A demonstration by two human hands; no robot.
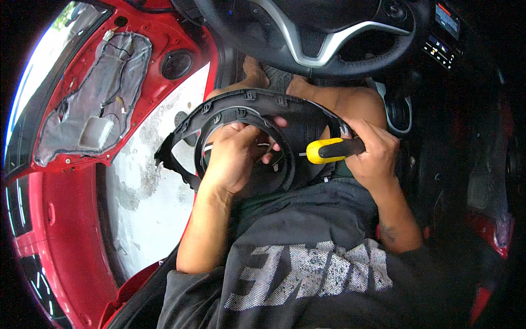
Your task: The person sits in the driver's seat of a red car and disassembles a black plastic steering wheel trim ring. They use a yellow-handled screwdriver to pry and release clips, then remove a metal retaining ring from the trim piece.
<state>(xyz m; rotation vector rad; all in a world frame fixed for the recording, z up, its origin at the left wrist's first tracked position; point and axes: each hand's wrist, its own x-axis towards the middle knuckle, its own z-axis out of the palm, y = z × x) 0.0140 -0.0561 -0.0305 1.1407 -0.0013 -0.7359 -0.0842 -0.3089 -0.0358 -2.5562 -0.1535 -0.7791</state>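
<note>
A black plastic trim panel with a round ring opening and several clips along its upper edge lies across my lap. My left hand reaches over the ring with its fingers curled inside the opening, gripping the panel there; part of the grip is hidden. In my right hand is a yellow-and-black handled screwdriver, its thin shaft pointing left toward the ring. Fingers of that same hand also rest against the panel's right end.
Above the panel is the steering wheel. To the left, the red car door stands ajar with its inner lining and speaker exposed. A gear lever console sits right of my knee.
</note>
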